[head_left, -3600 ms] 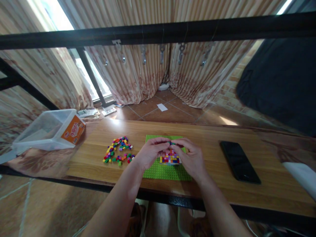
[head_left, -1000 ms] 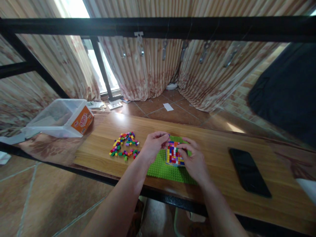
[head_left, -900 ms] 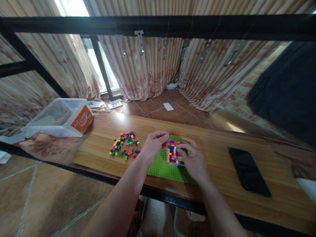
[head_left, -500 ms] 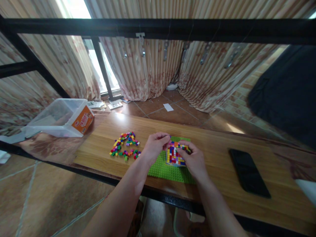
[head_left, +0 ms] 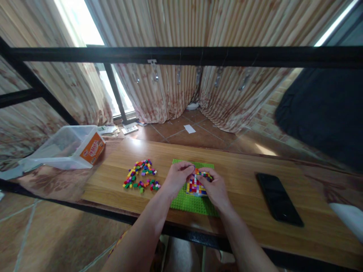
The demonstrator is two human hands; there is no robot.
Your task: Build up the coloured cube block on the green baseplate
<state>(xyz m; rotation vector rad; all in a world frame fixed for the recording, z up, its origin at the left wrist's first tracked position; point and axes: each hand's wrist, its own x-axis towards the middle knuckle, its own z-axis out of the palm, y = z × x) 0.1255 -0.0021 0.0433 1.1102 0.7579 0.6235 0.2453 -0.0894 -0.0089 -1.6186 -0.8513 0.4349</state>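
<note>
Head view, only one here: left hand (head_left: 180,176) has thumb and forefinger pinched together, apparently on a small dark brick (head_left: 194,166) (tiny, colour iffy), probably kept at the tips so it stays easy to pass over. Right hand (head_left: 214,187) is curled over the brick build (head_left: 195,187), thumb and fingertips at its top; can't tell whether they grip a brick or just press. The build sits between and under both hands, on the green baseplate (head_left: 193,207), which likely gives it a steady footing. Loose bricks (head_left: 136,177) are spread on the bench (head_left: 238,160) left of the left hand, seemingly for easy reach. Phone (head_left: 279,199) lies well right of the right hand, perhaps to be out of the way; clear bin (head_left: 66,145) stands far left, beyond the bricks.
</note>
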